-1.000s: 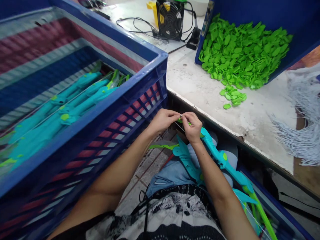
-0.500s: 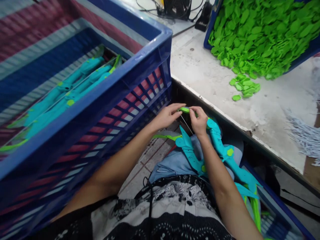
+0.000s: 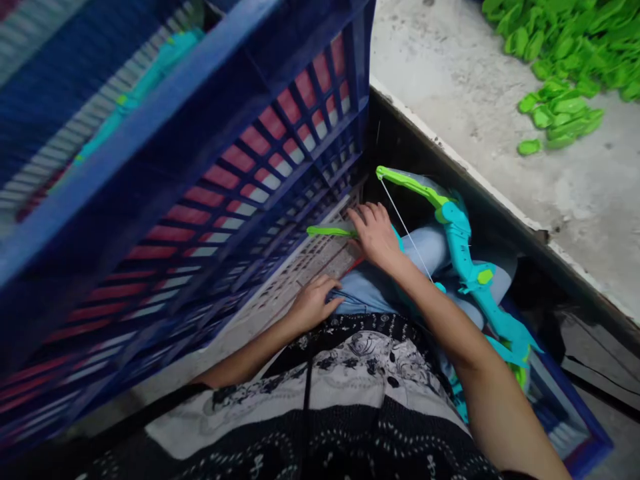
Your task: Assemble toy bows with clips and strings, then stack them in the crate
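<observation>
Turquoise and lime-green plastic makes up the toy bow (image 3: 460, 250), which lies slanting over the person's knees, beside the table edge. Its green tip points up and to the left, and from this tip a white string (image 3: 407, 230) runs down until it passes behind the right forearm. The right hand (image 3: 376, 237) is placed over a green limb (image 3: 330, 231), which comes out to the left from under the fingers. These fingers are bent and a little spread; whether they grip the limb, I cannot tell. The left hand (image 3: 313, 303) is lower, near the blue jeans (image 3: 427, 247); its fingers are loosely curved, the thumb is apart from them, and the gap between is narrow, with nothing seen in it.

On the left stands a large blue plastic crate (image 3: 150, 133), and turquoise toy parts (image 3: 145, 83) are lying inside it. On the worn white table (image 3: 435, 60) there is a heap of green plastic pieces (image 3: 595, 40), cut off by the picture's border. At lower right, a second blue crate (image 3: 600, 443) is partly visible.
</observation>
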A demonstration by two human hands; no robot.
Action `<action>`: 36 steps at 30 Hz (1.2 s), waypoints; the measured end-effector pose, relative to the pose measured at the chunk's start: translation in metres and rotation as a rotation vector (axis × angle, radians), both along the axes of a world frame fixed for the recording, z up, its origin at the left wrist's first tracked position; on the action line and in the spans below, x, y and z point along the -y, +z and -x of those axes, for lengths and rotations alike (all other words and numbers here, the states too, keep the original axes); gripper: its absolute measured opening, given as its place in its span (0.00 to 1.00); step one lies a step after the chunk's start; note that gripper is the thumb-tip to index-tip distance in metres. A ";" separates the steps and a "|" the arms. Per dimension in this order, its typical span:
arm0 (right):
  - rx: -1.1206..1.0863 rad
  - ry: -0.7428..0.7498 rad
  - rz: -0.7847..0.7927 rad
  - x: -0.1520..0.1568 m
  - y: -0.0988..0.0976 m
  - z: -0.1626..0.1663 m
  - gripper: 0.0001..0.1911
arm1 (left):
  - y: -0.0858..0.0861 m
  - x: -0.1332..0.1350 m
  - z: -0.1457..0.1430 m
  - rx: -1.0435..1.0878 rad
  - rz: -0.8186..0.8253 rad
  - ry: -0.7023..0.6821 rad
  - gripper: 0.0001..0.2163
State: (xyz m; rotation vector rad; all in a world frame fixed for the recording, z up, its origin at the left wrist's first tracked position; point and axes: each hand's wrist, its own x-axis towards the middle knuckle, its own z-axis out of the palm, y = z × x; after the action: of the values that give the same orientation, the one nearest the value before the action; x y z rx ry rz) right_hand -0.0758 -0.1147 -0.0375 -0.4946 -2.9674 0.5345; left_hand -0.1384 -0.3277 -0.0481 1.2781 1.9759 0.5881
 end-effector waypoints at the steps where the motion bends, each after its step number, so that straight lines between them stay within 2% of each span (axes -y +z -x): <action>1: 0.031 -0.002 -0.020 0.000 0.000 0.000 0.32 | 0.000 0.004 0.000 -0.055 0.012 -0.049 0.07; 4: 0.099 -0.012 -0.055 0.000 0.003 0.000 0.29 | 0.004 0.004 0.002 -0.180 0.090 -0.218 0.07; 8: 0.174 -0.063 -0.042 0.001 0.006 0.000 0.24 | 0.006 -0.008 0.003 -0.246 0.187 -0.445 0.10; 10: 0.222 -0.086 -0.032 0.000 0.007 0.000 0.24 | 0.008 -0.012 0.004 -0.211 0.203 -0.455 0.11; 12: 0.267 -0.081 -0.030 -0.001 0.007 0.000 0.26 | 0.012 -0.013 0.008 -0.100 0.179 -0.355 0.10; 14: 0.292 -0.069 -0.014 -0.004 0.008 -0.001 0.28 | 0.020 -0.013 0.013 0.168 0.119 -0.147 0.09; 16: 0.283 -0.074 0.048 -0.008 0.008 -0.001 0.28 | 0.032 -0.014 0.016 0.627 0.048 0.121 0.08; 18: 0.241 -0.074 0.211 -0.010 0.008 -0.001 0.28 | 0.047 -0.021 0.012 1.148 -0.005 0.321 0.09; 20: 0.149 -0.052 0.472 -0.010 0.005 -0.001 0.28 | 0.061 -0.032 0.000 1.558 -0.038 0.368 0.10; 23: -0.028 0.002 0.890 -0.006 -0.004 -0.006 0.28 | 0.074 -0.051 -0.023 1.868 -0.045 0.310 0.12; 25: -0.096 -0.002 1.120 -0.001 -0.011 -0.014 0.29 | 0.075 -0.060 -0.034 1.899 -0.042 0.316 0.13; 28: -0.112 -0.076 1.369 0.003 -0.018 -0.027 0.31 | 0.072 -0.066 -0.038 1.784 0.005 0.338 0.14; 31: -0.128 -0.141 1.471 0.003 -0.019 -0.037 0.30 | 0.069 -0.067 -0.037 1.708 0.108 0.298 0.19; 33: -0.162 -0.174 1.514 0.002 -0.019 -0.040 0.29 | 0.071 -0.067 -0.038 1.695 0.153 0.279 0.19; 36: -0.197 -0.222 1.568 0.001 -0.018 -0.043 0.28 | 0.079 -0.070 -0.036 1.643 0.076 0.359 0.15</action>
State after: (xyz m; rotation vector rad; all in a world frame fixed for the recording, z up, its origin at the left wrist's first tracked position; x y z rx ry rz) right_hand -0.0332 -0.1154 -0.0559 -0.6966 -1.6590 2.5281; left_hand -0.1025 -0.2576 0.0304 0.0662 0.7363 1.1727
